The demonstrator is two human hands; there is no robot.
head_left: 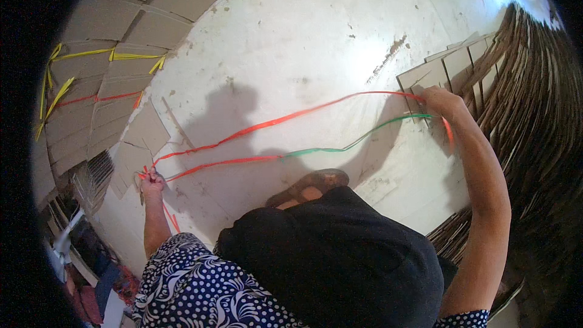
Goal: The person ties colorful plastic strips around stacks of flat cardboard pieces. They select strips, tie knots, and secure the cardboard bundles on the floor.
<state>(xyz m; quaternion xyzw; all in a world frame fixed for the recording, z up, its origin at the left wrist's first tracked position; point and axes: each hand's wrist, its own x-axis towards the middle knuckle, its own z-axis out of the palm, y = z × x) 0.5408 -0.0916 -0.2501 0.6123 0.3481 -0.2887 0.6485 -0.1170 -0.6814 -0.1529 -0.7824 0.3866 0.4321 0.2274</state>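
A red plastic strap (261, 125) spans from my left hand (153, 183) on the left to my right hand (442, 103) on the right. Below it runs a second strand, red on its left part and green (328, 149) on its right; the two colours meet around the middle. My left fingers are closed round the straps, and a red tail hangs below that hand. At the other end my right hand grips the strands, its fingers partly hidden, with a short red end dangling under the wrist. Both strands hang above the pale floor.
Flat cardboard stacks (109, 18) stand at the left, bound with yellow strap (135, 56) and red strap. A dense row of cardboard sheets (534, 85) curves along the right, beside smaller cardboard pieces (458, 67). My sandalled foot (313, 188) rests on the pale floor (285, 36).
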